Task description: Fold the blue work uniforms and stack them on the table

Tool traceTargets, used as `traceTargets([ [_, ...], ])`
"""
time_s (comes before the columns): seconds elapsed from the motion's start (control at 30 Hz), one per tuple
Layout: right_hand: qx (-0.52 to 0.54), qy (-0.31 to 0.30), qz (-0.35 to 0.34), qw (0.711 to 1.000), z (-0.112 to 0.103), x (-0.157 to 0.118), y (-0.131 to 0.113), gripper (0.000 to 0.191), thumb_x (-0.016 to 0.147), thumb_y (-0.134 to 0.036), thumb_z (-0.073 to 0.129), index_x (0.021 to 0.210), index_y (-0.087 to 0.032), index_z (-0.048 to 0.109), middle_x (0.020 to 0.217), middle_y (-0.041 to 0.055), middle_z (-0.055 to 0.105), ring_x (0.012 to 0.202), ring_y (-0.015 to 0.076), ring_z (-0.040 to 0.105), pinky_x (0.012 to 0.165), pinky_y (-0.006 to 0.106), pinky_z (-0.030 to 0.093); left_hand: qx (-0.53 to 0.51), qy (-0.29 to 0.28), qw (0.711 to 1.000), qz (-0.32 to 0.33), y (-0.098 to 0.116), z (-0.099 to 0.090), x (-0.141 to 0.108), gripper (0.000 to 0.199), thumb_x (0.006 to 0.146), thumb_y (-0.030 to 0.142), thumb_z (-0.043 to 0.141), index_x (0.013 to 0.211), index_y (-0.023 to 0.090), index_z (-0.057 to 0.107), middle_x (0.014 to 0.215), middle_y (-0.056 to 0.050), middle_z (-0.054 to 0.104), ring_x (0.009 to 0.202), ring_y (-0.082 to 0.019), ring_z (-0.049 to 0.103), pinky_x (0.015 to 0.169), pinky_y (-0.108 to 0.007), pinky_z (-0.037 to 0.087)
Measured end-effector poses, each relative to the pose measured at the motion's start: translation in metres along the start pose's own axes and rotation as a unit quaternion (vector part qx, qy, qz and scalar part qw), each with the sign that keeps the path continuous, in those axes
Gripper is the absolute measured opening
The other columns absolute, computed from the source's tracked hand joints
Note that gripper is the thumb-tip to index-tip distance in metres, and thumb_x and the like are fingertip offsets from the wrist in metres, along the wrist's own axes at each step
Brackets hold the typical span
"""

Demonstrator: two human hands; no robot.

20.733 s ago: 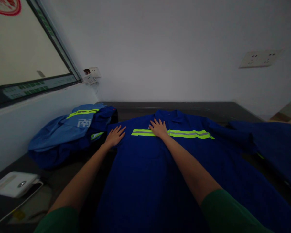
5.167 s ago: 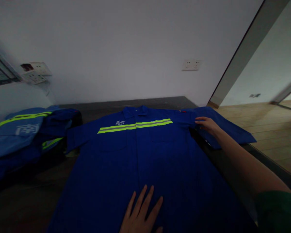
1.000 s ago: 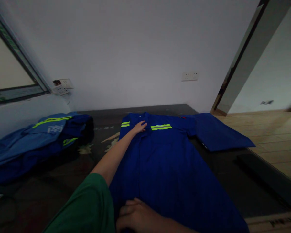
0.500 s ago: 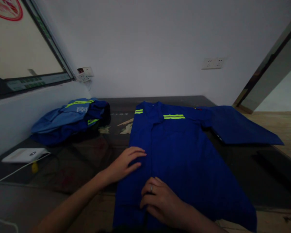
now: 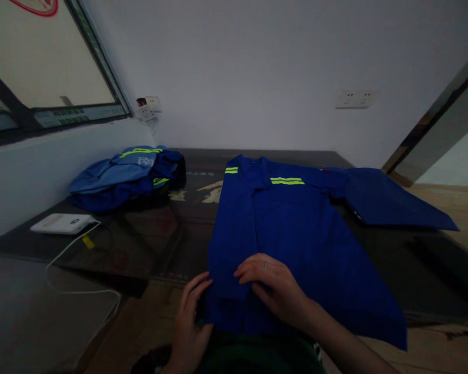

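Note:
A blue work jacket with yellow-green reflective stripes lies spread on the dark table, its collar away from me. Its left part is folded inward, with a long strip of cloth running down the front. At the jacket's lower left edge is my left hand, fingers curved against the cloth and thumb held apart. My right hand, wearing a ring, rests on the lower front of the jacket. Its fingers are stretched over the folded cloth, with the thumb apart below them. The jacket's bottom hem hangs near my body.
A crumpled pile of blue clothing sits at the table's back left. Nearer, a white device has a white cable trailing off the edge. On the right is a flat dark blue panel-like piece beside the jacket's sleeve.
My left hand has moved down from the jacket's front to its lower left edge. My right hand has shifted up along the front. The view has also shifted slightly.

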State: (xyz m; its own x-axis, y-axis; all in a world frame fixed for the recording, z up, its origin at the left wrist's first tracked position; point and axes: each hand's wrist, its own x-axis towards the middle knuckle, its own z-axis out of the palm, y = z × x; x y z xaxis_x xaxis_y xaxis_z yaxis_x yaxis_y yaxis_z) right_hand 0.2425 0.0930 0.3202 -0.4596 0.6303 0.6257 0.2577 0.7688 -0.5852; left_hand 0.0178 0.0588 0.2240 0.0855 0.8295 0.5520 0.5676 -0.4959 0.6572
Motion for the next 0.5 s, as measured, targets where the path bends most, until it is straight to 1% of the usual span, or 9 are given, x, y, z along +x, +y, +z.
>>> traceTargets([
  [0.07, -0.003, -0.017, 0.004, 1.0, -0.004, 0.006, -0.003, 0.026, 0.086, -0.002, 0.046, 0.098, -0.021, 0.059, 0.1, 0.0042, 0.069, 0.098, 0.0141, 0.061, 0.086, 0.029, 0.048, -0.062, 0.018, 0.997, -0.039, 0.002, 0.0, 0.0, 0.027, 0.078, 0.017, 0.059, 0.105, 0.021, 0.057, 0.108, -0.007, 0.059, 0.097, -0.021, 0.061, 0.079, -0.031, 0.053],
  [0.13, -0.027, -0.053, 0.002, 0.998, -0.007, 0.014, -0.007, 0.028, 0.085, 0.0, 0.046, 0.099, -0.02, 0.059, 0.103, 0.0042, 0.068, 0.101, 0.0144, 0.059, 0.088, 0.03, 0.046, -0.111, 0.021, 0.99, -0.08, 0.004, 0.001, 0.001, 0.011, 0.077, 0.015, 0.058, 0.086, 0.02, 0.055, 0.089, -0.003, 0.058, 0.081, -0.017, 0.06, 0.069, -0.025, 0.051],
  [0.17, -0.048, -0.076, -0.002, 0.996, -0.007, 0.018, -0.008, 0.029, 0.084, 0.0, 0.046, 0.099, -0.02, 0.059, 0.104, 0.0042, 0.067, 0.102, 0.0149, 0.058, 0.088, 0.031, 0.044, -0.127, 0.017, 0.987, -0.096, 0.006, 0.001, 0.002, 0.006, 0.078, 0.014, 0.057, 0.078, 0.019, 0.052, 0.082, -0.001, 0.056, 0.076, -0.015, 0.058, 0.066, -0.024, 0.049],
  [0.2, -0.072, -0.1, -0.007, 0.992, -0.007, 0.021, -0.01, 0.029, 0.083, 0.0, 0.047, 0.099, -0.02, 0.059, 0.105, 0.0041, 0.067, 0.103, 0.0156, 0.057, 0.088, 0.032, 0.043, -0.137, 0.015, 0.985, -0.105, 0.008, 0.002, 0.002, 0.01, 0.079, 0.014, 0.055, 0.072, 0.019, 0.05, 0.077, 0.0, 0.054, 0.072, -0.014, 0.056, 0.064, -0.023, 0.047],
  [0.27, -0.121, -0.141, -0.018, 0.982, -0.005, 0.028, -0.013, 0.027, 0.082, -0.001, 0.049, 0.098, -0.02, 0.06, 0.107, 0.0035, 0.066, 0.102, 0.0166, 0.055, 0.085, 0.032, 0.041, -0.142, 0.028, 0.983, -0.11, 0.009, 0.005, 0.001, 0.018, 0.079, 0.015, 0.054, 0.063, 0.018, 0.046, 0.069, 0.001, 0.049, 0.065, -0.012, 0.051, 0.06, -0.021, 0.043],
  [0.33, -0.163, -0.163, -0.043, 0.972, -0.001, 0.033, -0.015, 0.023, 0.084, -0.004, 0.051, 0.097, -0.02, 0.061, 0.102, 0.0024, 0.068, 0.097, 0.0169, 0.056, 0.08, 0.032, 0.038, -0.134, 0.047, 0.982, -0.124, 0.008, 0.007, -0.004, 0.022, 0.077, 0.015, 0.054, 0.059, 0.018, 0.042, 0.062, 0.003, 0.043, 0.058, -0.01, 0.046, 0.054, -0.019, 0.039],
  [0.43, -0.218, -0.159, -0.094, 0.958, 0.006, 0.037, -0.014, 0.021, 0.091, -0.007, 0.046, 0.094, -0.019, 0.063, 0.082, 0.0008, 0.07, 0.081, 0.0149, 0.058, 0.074, 0.032, 0.035, -0.104, 0.046, 0.98, -0.161, 0.001, 0.008, -0.016, 0.023, 0.076, 0.016, 0.056, 0.057, 0.018, 0.042, 0.057, 0.005, 0.039, 0.051, -0.009, 0.04, 0.048, -0.017, 0.034],
  [0.5, -0.242, -0.132, -0.118, 0.954, 0.01, 0.036, -0.013, 0.024, 0.096, -0.011, 0.042, 0.091, -0.019, 0.064, 0.079, 0.0008, 0.071, 0.076, 0.0134, 0.059, 0.071, 0.032, 0.034, -0.078, 0.052, 0.981, -0.167, -0.003, 0.008, -0.023, 0.02, 0.074, 0.017, 0.058, 0.059, 0.019, 0.045, 0.055, 0.006, 0.041, 0.049, -0.008, 0.04, 0.047, -0.017, 0.035],
])
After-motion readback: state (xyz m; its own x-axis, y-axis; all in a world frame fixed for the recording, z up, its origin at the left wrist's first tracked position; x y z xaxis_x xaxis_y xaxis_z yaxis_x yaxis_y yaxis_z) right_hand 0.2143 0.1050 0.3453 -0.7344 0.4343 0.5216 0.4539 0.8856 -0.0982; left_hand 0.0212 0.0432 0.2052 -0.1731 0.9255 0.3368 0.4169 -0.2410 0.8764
